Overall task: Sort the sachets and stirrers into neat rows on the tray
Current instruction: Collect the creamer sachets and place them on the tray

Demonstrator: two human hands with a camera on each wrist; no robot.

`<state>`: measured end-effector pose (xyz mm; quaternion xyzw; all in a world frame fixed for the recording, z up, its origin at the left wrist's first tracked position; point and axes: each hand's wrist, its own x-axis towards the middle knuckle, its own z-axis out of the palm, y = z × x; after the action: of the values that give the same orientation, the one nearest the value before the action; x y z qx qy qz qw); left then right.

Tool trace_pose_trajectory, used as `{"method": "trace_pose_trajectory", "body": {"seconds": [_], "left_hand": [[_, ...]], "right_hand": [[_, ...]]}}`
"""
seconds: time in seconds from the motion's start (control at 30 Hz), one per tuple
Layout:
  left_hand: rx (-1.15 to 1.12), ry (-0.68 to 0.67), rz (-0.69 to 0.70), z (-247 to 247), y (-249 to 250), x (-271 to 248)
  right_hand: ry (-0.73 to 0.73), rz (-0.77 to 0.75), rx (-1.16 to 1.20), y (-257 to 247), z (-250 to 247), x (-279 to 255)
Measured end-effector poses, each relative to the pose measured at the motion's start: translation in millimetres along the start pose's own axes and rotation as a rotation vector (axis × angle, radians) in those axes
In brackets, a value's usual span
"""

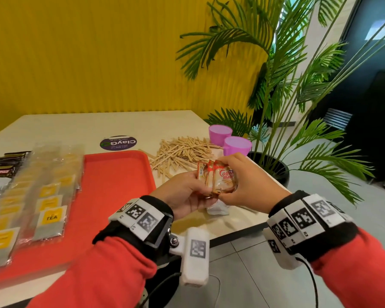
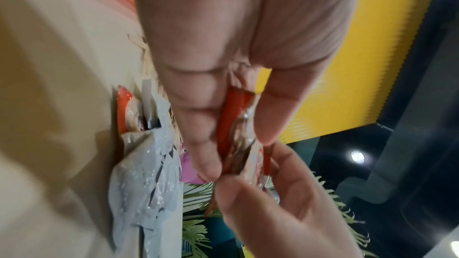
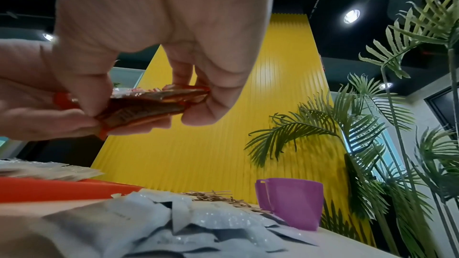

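Nearest, above the table's [image 1: 125, 125] near right edge: a small stack of orange-and-white creamer sachets [image 1: 218, 180], lifted clear of the surface and gripped from both sides. Left hand [image 1: 182, 192] clamped on the stack's left end, thumb on top and fingers curled beneath; right hand [image 1: 242, 181] clamped on the right end, fingertips [image 3: 198, 109] curled over its edge, thumb pressing from the near side. Directly below the hands, on the tabletop: a loose heap of pale silvery sachets [image 3: 198, 221], with one more orange sachet [image 2: 124, 109] lying beside it. To the left: a red tray [image 1: 118, 178], right half bare, left half lined with overlapping rows of clear-wrapped tea bags [image 1: 49, 210] bearing yellow labels, running near to far. Further left, off the tray: a few dark sachets [image 1: 7, 165]. Beyond the hands, right of the tray's far corner: a scattered pile of wooden stirrers [image 1: 182, 150] on the table. Just right of that pile: two purple cups [image 1: 229, 141], side by side at the table's far right corner. Farther left: a round dark sticker [image 1: 118, 142] on the tabletop. Farthest: a ribbed yellow wall [image 1: 98, 52] and, to the right, a potted palm [image 1: 287, 90].
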<state>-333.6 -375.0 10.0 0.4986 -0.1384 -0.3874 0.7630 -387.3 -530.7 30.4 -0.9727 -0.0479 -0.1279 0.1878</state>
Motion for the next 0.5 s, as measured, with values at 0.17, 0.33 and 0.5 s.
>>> {"method": "trace_pose_trajectory", "body": {"seconds": [0.17,0.33,0.5], "left_hand": [[-0.018,-0.024,-0.016,-2.5,0.2,-1.8],[-0.021,-0.007,-0.04,-2.2,0.3,-1.8],[0.065,0.136,0.005,-3.2,6.0,-0.1]], "right_hand": [[-0.043,-0.016,0.051,-3.3,4.6,-1.0],[-0.021,-0.024,0.009,-8.5,8.2,0.5],[-0.015,0.019,0.005,-5.2,2.6,3.0]]}}
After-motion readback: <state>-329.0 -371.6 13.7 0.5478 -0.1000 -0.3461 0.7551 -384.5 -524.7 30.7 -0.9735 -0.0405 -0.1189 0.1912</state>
